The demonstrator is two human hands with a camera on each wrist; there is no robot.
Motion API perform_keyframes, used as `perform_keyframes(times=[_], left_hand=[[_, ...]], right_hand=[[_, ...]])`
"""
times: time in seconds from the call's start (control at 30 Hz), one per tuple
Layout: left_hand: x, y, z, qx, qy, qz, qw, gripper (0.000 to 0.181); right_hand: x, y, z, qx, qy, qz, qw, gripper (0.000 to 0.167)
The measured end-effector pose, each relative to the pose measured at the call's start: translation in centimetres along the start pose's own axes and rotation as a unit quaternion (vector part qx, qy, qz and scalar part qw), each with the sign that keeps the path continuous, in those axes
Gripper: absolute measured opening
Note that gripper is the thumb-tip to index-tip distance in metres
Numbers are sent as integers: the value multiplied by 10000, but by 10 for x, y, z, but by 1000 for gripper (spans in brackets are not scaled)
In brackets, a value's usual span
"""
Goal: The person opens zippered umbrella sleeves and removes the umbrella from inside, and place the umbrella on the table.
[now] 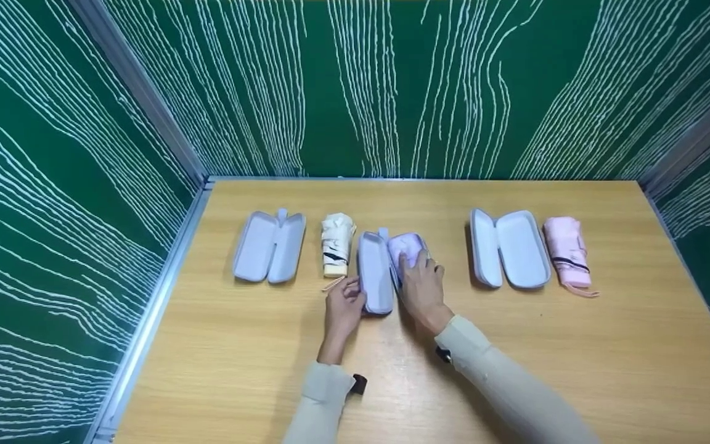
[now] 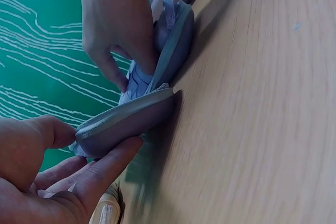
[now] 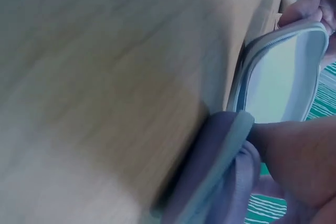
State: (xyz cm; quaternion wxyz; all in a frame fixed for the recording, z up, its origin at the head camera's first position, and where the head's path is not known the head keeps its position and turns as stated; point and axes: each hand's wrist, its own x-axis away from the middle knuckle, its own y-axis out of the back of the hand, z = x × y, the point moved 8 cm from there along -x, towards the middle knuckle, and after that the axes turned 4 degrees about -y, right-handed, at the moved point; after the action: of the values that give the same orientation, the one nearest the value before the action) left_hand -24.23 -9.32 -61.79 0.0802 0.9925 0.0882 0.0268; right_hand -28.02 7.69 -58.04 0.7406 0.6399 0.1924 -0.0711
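In the head view a lilac zip case lies unfolded at the middle of the table. My left hand pinches the near outer edge of its left half, with the thumb above and fingers beneath in the left wrist view. Inside the right half lies a folded purple umbrella. My right hand is over this umbrella, gripping it with thumb and fingers; the hand hides its lower part. In the right wrist view the left half's pale lining shows beyond the right hand.
A second open case lies at the left, beside a folded cream umbrella. Farther right lie a third open case and a folded pink umbrella with a strap. Green panels with white lines stand behind the wooden table.
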Motion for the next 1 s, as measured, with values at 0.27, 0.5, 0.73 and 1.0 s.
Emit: perform_keyframes(times=[0.27,0.5,0.73,1.0], left_hand=[[2,0,-3,-164,-88,-58,9998,35],[3,1,-6,-201,-263,-120,9994,34],[2,1,-4,-164,-266,-168,9994,35],[1,-1,-3,-71,-132,-114,9998,36]], right_hand=[[-1,2,-5,-93,150,-46,9998,52],[1,5,-10,-310,164,-66,9994,64],[3,8,-12,-423,181,-253,9986,65],[5,9,-16,-628,158,-166,9978,63]])
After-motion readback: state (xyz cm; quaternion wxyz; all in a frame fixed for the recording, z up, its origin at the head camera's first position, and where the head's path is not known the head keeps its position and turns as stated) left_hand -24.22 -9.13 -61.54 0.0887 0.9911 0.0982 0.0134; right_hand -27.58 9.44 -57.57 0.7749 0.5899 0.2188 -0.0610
